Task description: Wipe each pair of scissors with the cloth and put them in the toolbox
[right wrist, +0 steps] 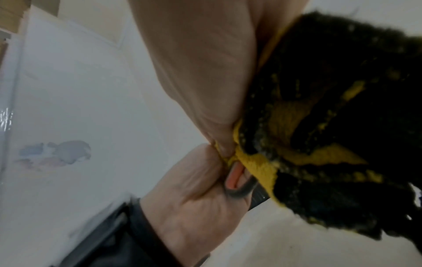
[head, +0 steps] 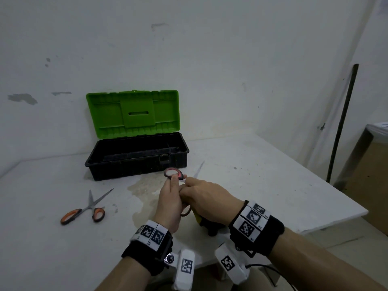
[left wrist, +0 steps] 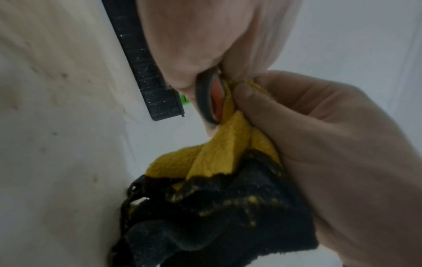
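Above the table point(head: 273, 185), the left hand point(head: 170, 203) grips the held scissors point(head: 175, 173) by a handle. The right hand point(head: 206, 198) pinches the cloth point(left wrist: 228, 198) around them. A slip might nick fingers. Spare scissors point(head: 84, 208) lie beside the open toolbox point(head: 136, 156).

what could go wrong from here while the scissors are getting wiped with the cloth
1. The held scissors look spread open, one blade pointing away past the right hand; the cloth could slip and the fingers might meet an edge.
2. The left hand grips only a handle loop, so the scissors may twist or drop.
3. The second scissors lie open on the table, easy to brush.
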